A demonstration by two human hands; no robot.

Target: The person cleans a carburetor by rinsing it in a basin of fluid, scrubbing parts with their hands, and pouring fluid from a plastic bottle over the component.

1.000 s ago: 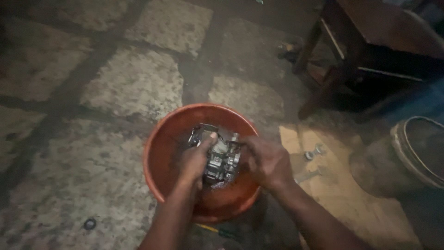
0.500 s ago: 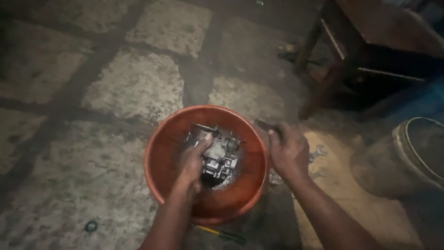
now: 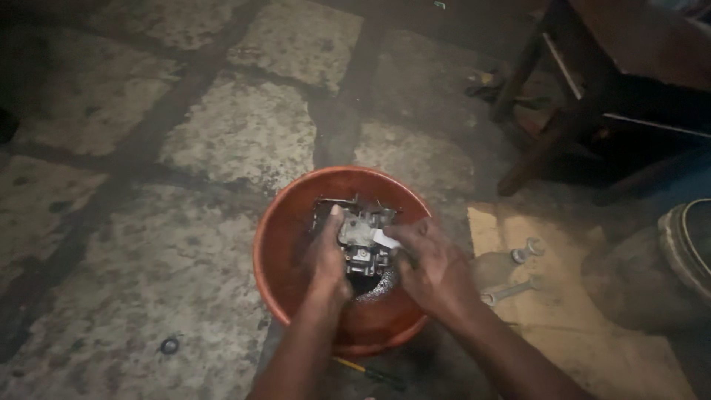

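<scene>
Two hands (image 3: 385,259), one metal part (image 3: 363,237), one basin (image 3: 278,244)

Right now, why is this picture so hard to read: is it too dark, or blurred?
Head view: mostly dim, with light falling only on the middle, so the orange basin, the metal engine part and both hands, left hand and right hand, show best; the corners sink into shadow, the wooden stool is murky, and fine detail is soft and grainy.

One camera on the person's head looks steeply down at the stone floor (image 3: 222,141). It sits close above an orange basin (image 3: 285,252), centred low in view.
</scene>
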